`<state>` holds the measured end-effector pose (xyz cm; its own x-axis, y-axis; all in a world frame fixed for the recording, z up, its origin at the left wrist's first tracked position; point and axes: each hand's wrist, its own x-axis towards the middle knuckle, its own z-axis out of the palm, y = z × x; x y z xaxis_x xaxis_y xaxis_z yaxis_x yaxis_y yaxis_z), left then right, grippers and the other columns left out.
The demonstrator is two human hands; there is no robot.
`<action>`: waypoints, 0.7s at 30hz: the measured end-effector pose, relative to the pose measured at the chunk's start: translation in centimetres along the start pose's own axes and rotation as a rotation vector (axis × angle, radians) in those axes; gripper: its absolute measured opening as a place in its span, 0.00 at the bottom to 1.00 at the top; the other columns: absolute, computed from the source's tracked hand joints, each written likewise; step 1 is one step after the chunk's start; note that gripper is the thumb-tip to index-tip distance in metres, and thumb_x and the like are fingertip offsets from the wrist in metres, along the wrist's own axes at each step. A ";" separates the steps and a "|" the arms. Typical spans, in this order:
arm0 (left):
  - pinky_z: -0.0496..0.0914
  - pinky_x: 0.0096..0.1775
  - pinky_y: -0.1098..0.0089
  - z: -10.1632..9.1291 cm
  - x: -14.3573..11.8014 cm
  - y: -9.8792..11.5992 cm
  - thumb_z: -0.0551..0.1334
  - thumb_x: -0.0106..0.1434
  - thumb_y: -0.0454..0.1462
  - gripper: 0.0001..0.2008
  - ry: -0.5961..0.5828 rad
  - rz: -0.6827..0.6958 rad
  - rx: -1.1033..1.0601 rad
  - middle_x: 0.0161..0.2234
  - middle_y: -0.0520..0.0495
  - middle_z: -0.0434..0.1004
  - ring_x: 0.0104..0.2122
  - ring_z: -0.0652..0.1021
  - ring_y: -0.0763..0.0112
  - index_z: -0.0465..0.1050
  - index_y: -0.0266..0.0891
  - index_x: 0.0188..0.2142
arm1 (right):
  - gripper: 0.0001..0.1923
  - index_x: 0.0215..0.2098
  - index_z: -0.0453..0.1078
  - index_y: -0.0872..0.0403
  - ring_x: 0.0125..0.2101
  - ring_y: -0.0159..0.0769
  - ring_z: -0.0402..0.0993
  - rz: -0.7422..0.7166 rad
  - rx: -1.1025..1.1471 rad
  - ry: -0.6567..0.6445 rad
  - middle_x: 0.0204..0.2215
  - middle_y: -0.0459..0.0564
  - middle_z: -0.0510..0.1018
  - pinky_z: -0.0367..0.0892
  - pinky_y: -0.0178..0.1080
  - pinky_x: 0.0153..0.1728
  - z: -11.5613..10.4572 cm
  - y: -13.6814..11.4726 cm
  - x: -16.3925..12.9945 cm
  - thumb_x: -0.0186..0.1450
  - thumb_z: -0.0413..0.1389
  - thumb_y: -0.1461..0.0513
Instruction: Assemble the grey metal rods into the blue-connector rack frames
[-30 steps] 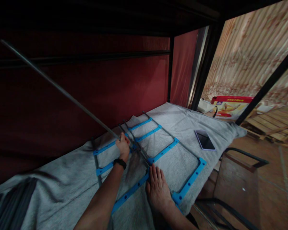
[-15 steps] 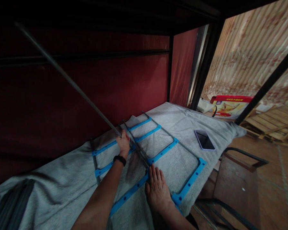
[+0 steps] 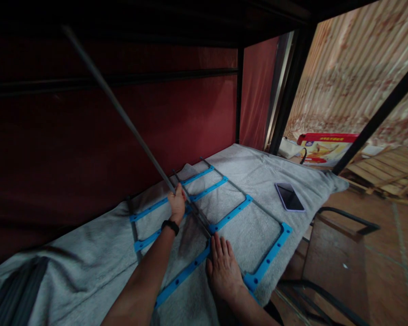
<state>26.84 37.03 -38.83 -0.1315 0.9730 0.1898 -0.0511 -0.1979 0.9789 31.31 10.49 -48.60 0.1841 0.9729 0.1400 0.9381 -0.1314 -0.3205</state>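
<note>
My left hand (image 3: 177, 203), with a dark band at its wrist, is wrapped round a long grey rod (image 3: 127, 122). The rod slants up to the left, its far end raised in front of the red panel. Its lower end runs down toward my right hand (image 3: 223, 265), which lies flat with fingers stretched, fingertips touching a blue connector (image 3: 213, 228) and the frame there. The frame lies on a grey blanket: blue crossbars with holes (image 3: 187, 275) joined by thin grey rods (image 3: 263, 209). Whether the held rod's lower end sits in a connector cannot be made out.
A phone (image 3: 290, 197) lies on the grey blanket (image 3: 248, 165) at the right. Several dark rods (image 3: 18, 294) rest at the lower left. Behind stands a red panel (image 3: 190, 117) with black metal bars. A chair (image 3: 340, 258) stands beside the bed's right edge, near a red-and-yellow box (image 3: 328, 149).
The rod's raised end has swung to the right, so the rod stands steeper. My left hand has shifted slightly right with it. My right hand has stayed in place.
</note>
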 end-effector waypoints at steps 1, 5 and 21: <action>0.56 0.19 0.74 0.1 0.1 0.1 0.59 0.59 0.51 0.23 -0.018 -0.004 0.007 0.13 0.57 0.56 0.14 0.61 0.78 0.58 0.42 0.16 | 0.33 0.71 0.45 0.62 0.68 0.54 0.45 -0.003 0.004 0.000 0.70 0.59 0.42 0.49 0.57 0.65 0.0 0.0 0.0 0.72 0.42 0.55; 0.55 0.19 0.74 0.6 0.0 0.6 0.59 0.59 0.52 0.25 -0.053 0.025 0.043 0.11 0.57 0.56 0.14 0.60 0.78 0.58 0.41 0.14 | 0.33 0.71 0.45 0.62 0.68 0.54 0.45 -0.001 0.013 -0.006 0.69 0.59 0.44 0.49 0.58 0.65 -0.1 -0.1 0.0 0.72 0.42 0.55; 0.53 0.20 0.73 0.3 -0.2 -0.5 0.61 0.57 0.54 0.26 -0.158 0.020 0.022 0.13 0.58 0.55 0.15 0.59 0.79 0.57 0.41 0.15 | 0.32 0.68 0.54 0.63 0.67 0.54 0.50 -0.015 -0.027 0.056 0.69 0.59 0.48 0.52 0.56 0.64 0.2 0.1 -0.2 0.71 0.43 0.54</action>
<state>27.23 36.95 -39.33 0.0249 0.9757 0.2175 -0.0281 -0.2168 0.9758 31.27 10.29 -48.81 0.1852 0.9628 0.1970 0.9484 -0.1226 -0.2924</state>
